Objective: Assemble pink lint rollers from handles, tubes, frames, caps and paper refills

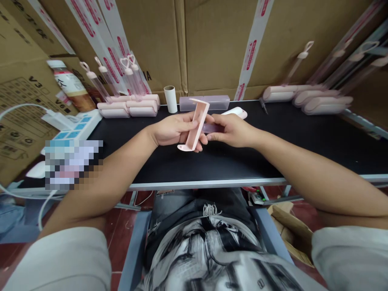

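My left hand grips a pale pink, open-sided plastic roller housing, held tilted above the black tabletop. Close against it, my right hand is closed round a translucent lilac plastic piece, which points toward the housing. Fingers hide most of that piece, so I cannot tell whether it touches the housing. Just behind my right hand lies a white and pink part, partly covered by the hand.
At the back stand a white tube and a translucent lilac cover. Pink lint rollers with upright handles are at left and right. A bottle, power strip and blurred-out object sit left.
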Demonstrator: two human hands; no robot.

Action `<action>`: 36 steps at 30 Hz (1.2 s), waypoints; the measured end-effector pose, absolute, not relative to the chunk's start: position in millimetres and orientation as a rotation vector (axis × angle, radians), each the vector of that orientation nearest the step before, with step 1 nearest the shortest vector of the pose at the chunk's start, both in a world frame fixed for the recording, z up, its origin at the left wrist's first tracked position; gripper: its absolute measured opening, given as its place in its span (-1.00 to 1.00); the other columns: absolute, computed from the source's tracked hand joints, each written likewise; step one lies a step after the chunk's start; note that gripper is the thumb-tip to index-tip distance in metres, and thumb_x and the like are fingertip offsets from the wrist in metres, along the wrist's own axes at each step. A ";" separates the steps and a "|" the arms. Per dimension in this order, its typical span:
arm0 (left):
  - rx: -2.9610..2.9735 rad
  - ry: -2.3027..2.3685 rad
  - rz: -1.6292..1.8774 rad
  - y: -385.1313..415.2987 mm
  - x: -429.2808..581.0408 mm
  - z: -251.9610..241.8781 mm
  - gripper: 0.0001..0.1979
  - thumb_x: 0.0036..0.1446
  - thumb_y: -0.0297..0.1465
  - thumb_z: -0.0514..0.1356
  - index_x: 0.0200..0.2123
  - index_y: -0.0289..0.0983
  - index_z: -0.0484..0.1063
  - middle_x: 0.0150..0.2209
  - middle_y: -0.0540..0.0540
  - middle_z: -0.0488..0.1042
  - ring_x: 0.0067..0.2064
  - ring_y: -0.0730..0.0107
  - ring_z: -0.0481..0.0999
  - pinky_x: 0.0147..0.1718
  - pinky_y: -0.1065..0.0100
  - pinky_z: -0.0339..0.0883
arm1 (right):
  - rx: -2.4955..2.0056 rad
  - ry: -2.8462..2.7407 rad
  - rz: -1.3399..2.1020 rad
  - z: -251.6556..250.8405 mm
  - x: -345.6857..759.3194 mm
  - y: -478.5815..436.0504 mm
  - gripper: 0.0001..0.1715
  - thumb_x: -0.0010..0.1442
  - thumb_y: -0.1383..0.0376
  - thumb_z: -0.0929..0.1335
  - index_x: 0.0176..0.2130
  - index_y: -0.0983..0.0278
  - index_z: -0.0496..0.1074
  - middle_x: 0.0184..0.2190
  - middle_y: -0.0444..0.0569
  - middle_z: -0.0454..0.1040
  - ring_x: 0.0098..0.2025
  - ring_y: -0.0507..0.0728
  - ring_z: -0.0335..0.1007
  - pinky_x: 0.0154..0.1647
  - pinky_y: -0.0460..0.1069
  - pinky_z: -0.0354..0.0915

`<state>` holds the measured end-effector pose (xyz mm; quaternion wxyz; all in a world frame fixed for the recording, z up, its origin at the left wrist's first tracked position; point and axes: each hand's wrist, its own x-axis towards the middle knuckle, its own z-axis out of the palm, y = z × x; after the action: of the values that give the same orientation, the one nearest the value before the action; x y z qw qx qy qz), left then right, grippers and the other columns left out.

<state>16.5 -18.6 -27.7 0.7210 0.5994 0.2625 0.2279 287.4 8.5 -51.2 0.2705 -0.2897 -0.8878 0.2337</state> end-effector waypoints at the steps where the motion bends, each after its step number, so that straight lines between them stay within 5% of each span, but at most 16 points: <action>1: 1.319 0.586 0.519 -18.4 16.4 -28.7 -0.49 0.35 -0.09 0.49 0.21 -0.14 0.47 -0.18 -0.14 0.75 -0.21 0.06 0.82 -0.16 0.10 0.68 | -0.790 -2.409 0.622 -50.7 287.7 8.5 -0.52 0.30 -0.13 0.55 -0.13 0.18 0.51 -0.25 -0.03 0.58 -0.19 0.25 0.45 -0.15 0.05 0.27; 8: 1.447 0.661 0.709 -19.0 32.0 -33.2 -0.38 0.16 0.09 0.60 -0.03 -0.19 0.46 -0.36 0.03 0.56 -0.37 0.38 0.62 -0.23 0.24 0.61 | -0.835 -2.460 0.393 -41.3 284.0 1.2 -0.69 0.38 0.06 0.46 -0.06 0.23 0.56 -0.31 -0.04 0.59 -0.33 0.17 0.40 -0.20 0.04 0.19; 16: 1.744 1.099 1.162 -1.7 4.9 -7.1 -0.62 0.54 0.02 0.22 0.08 -0.15 0.46 -0.31 -0.05 0.56 -0.29 0.26 0.63 -0.19 0.13 0.57 | -1.163 -2.151 0.261 -30.1 302.9 18.0 -0.78 0.39 0.14 0.47 -0.10 0.24 0.63 -0.32 -0.02 0.55 -0.25 0.24 0.43 -0.12 0.11 0.27; 19: 1.831 1.224 1.317 16.8 -19.2 -7.1 -0.67 0.54 -0.01 0.19 0.05 -0.12 0.46 -0.26 -0.06 0.60 -0.23 0.23 0.62 -0.14 0.07 0.56 | -1.176 -1.987 0.303 -27.9 313.4 29.7 -0.79 0.39 0.12 0.48 -0.11 0.21 0.62 -0.30 0.01 0.56 -0.22 0.27 0.45 -0.10 0.14 0.34; 23: 2.097 1.560 1.067 39.0 -20.0 -28.9 -0.72 0.44 -0.12 0.27 -0.15 -0.21 0.58 -0.23 -0.13 0.68 -0.15 0.13 0.61 -0.12 0.12 0.48 | -1.116 -1.983 0.426 -29.8 306.0 25.5 -0.75 0.37 0.08 0.50 -0.08 0.19 0.60 -0.30 -0.01 0.56 -0.22 0.25 0.47 -0.13 0.12 0.39; 27: 2.349 1.807 0.803 56.4 7.1 -45.8 -0.75 0.31 -0.38 0.26 -0.06 -0.17 0.75 -0.08 -0.17 0.76 -0.02 -0.01 0.66 0.03 0.06 0.48 | -1.069 -2.075 0.458 -32.2 293.9 15.1 -0.74 0.37 0.07 0.46 -0.22 0.20 0.52 -0.37 -0.06 0.47 -0.24 0.21 0.40 -0.15 0.09 0.33; 36: 2.594 1.863 0.398 70.4 33.7 -50.6 -0.62 0.36 -0.29 0.21 0.06 -0.16 0.81 0.03 -0.29 0.78 0.14 -0.28 0.68 0.19 -0.23 0.45 | -1.035 -2.045 0.462 -31.6 299.7 23.8 -0.74 0.37 0.09 0.44 -0.27 0.20 0.44 -0.35 -0.06 0.44 -0.25 0.19 0.35 -0.14 0.07 0.25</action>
<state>33.7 70.4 -50.6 -0.0382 0.8054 0.5784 0.1237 299.7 23.8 -31.6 0.3911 -0.4074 -0.8050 0.1818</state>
